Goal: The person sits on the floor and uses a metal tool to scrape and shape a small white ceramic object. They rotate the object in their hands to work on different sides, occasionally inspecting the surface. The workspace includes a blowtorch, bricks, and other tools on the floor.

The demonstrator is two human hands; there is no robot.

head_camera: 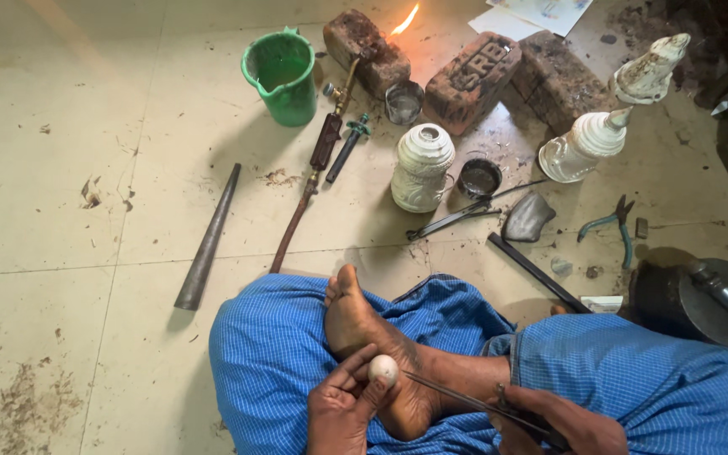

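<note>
I sit cross-legged on the floor in blue checked cloth, one bare foot (362, 324) turned up in my lap. My left hand (340, 409) holds a small round whitish bead (383, 369) between thumb and fingers, just over the foot. My right hand (554, 421) grips long thin metal tweezers (457, 396), whose tips reach to the bead.
On the tiled floor lie a tapered metal rod (206, 244), a lit torch (326, 143) with its flame by the bricks (472, 80), a green bucket (281, 74), white carved vessels (421, 167), small metal cups (479, 177), green-handled pliers (610, 226) and a dark anvil block (693, 299).
</note>
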